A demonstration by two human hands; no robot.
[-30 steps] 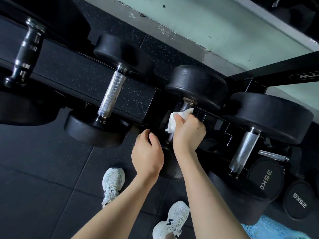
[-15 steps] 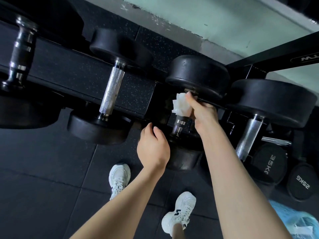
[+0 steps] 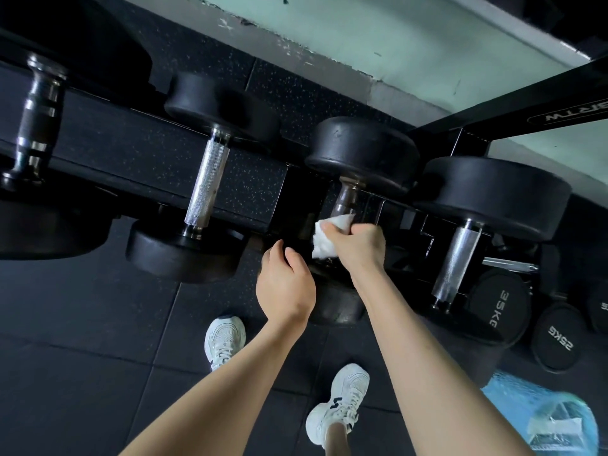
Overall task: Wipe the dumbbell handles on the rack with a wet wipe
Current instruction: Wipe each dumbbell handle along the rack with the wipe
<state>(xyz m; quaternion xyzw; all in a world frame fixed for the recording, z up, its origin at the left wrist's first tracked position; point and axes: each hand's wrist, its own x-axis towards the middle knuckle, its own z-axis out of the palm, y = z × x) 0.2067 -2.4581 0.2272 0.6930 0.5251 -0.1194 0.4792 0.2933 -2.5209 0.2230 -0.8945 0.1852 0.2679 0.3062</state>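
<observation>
A black dumbbell (image 3: 362, 149) lies on the rack (image 3: 506, 110) in the middle of the view, its metal handle (image 3: 345, 200) partly bare near the far head. My right hand (image 3: 358, 245) is closed around the near part of that handle with a white wet wipe (image 3: 325, 235) wrapped under the fingers. My left hand (image 3: 284, 286) rests with curled fingers on the near head of the same dumbbell (image 3: 335, 304). Another dumbbell with a knurled handle (image 3: 207, 185) lies to the left, and one more knurled handle (image 3: 455, 261) to the right.
A dark grip bar (image 3: 36, 123) sits at the far left. Plates marked 35KG (image 3: 496, 307) and 25KG (image 3: 559, 337) stand low on the right. A blue mesh bag (image 3: 546, 419) lies at the bottom right. My white shoes (image 3: 225, 340) stand on black rubber floor tiles.
My right hand with the wipe has slid back down the handle from the far head toward the near head. My left hand has stayed on the near head.
</observation>
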